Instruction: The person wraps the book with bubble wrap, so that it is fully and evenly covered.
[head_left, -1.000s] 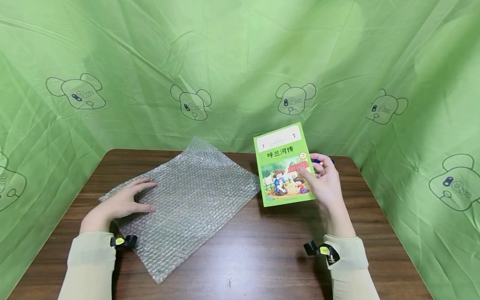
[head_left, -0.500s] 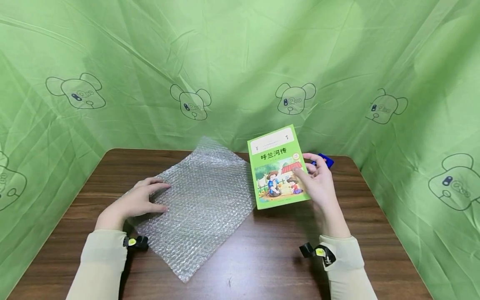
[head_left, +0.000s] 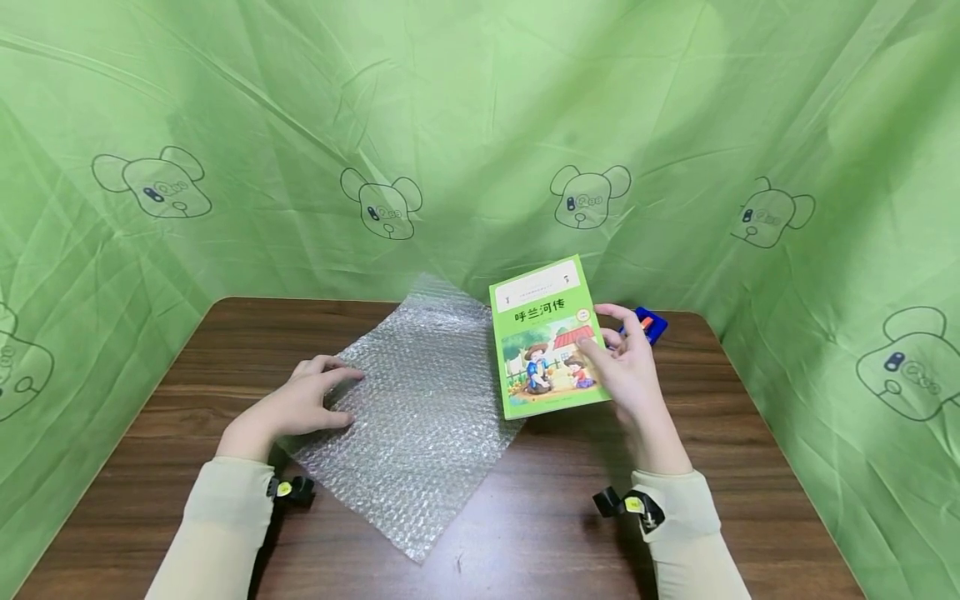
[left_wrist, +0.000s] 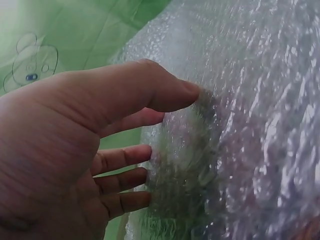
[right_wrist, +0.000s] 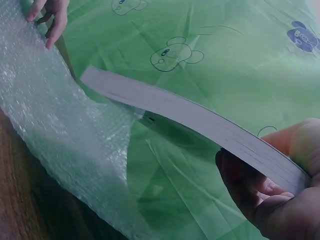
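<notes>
My right hand [head_left: 632, 367] grips a green paperback book [head_left: 543, 350] by its right edge, thumb across the illustrated front cover and fingers behind. The right wrist view shows the book's page edge [right_wrist: 165, 107], slightly bowed, held above the table. A sheet of clear bubble wrap [head_left: 420, 433] lies on the table to the left, its far corner raised. My left hand [head_left: 300, 404] rests on the wrap's left side with fingers extended. In the left wrist view the thumb and fingertips touch the bubble wrap [left_wrist: 260, 125]. The book covers part of the wrap's right edge.
A blue object with an orange part [head_left: 651, 325] lies at the table's back right, partly hidden by my right hand. The brown wooden table [head_left: 555, 517] has green cloth [head_left: 487, 108] with bear drawings around its back and sides.
My left hand has slid the bubble wrap to the right across the table. My right hand has brought the book slightly left and lower, uncovering more of the blue object.
</notes>
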